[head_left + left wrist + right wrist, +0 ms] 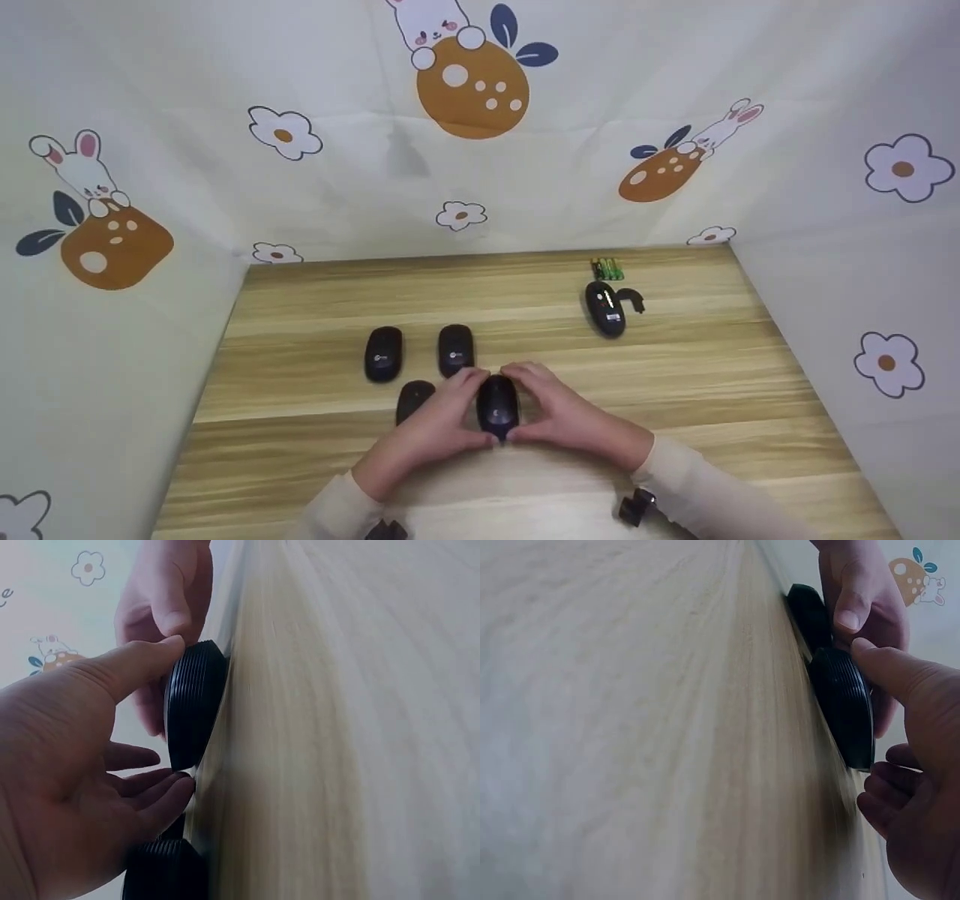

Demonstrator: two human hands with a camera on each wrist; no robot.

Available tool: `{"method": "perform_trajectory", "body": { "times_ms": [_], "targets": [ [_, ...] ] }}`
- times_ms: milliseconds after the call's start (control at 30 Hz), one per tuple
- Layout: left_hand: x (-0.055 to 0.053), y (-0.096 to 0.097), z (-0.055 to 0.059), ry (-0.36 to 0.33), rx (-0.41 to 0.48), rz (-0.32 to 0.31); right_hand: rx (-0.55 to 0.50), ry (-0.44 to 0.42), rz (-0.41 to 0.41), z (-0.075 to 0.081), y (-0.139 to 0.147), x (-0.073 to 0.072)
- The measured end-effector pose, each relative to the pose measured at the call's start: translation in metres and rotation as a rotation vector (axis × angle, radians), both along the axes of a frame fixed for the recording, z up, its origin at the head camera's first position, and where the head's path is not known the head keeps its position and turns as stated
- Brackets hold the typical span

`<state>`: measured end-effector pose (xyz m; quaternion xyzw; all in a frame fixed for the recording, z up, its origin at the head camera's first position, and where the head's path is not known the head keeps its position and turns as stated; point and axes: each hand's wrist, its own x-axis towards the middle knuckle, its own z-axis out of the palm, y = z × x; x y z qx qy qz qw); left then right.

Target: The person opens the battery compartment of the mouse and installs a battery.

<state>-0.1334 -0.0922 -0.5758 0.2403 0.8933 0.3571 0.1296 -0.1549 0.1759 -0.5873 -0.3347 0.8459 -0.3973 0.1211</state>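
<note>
A black computer mouse (498, 406) sits low at the tabletop between both hands, its logo side up. My left hand (448, 420) holds it from the left, thumb at its near end and fingertips at its far end. From the right, my right hand (564, 414) grips the same mouse, with its thumb at the near end and fingers curved toward the far end. Ridged sides of the mouse (196, 701) show in the left wrist view. Beside my left hand lies another black mouse (415, 399), partly hidden by that hand.
Two more black mice, one farther left (383, 354) and one just beyond my left fingers (456, 349), lie on the wooden table (300, 300). At the back right are an overturned mouse (605, 310), its detached cover (632, 299) and several green batteries (607, 269). Patterned cloth (360, 195) surrounds the table.
</note>
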Motion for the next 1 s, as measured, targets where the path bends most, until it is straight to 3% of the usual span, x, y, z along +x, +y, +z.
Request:
{"method": "perform_trajectory", "body": {
  "times_ms": [200,433,800,1000],
  "targets": [
    [0.001,0.008,-0.001,0.045,-0.067,-0.011,0.047,0.056,0.026,-0.003,-0.004,-0.001],
    [0.001,0.014,-0.006,0.119,-0.125,0.002,0.067,0.053,0.020,0.001,-0.008,-0.001],
    [-0.002,0.017,-0.002,0.100,-0.130,0.011,0.051,0.063,0.021,0.000,-0.007,-0.003],
    [-0.004,0.016,0.003,0.123,-0.107,0.009,0.004,0.055,0.017,0.003,-0.002,-0.005]
  ]
}}
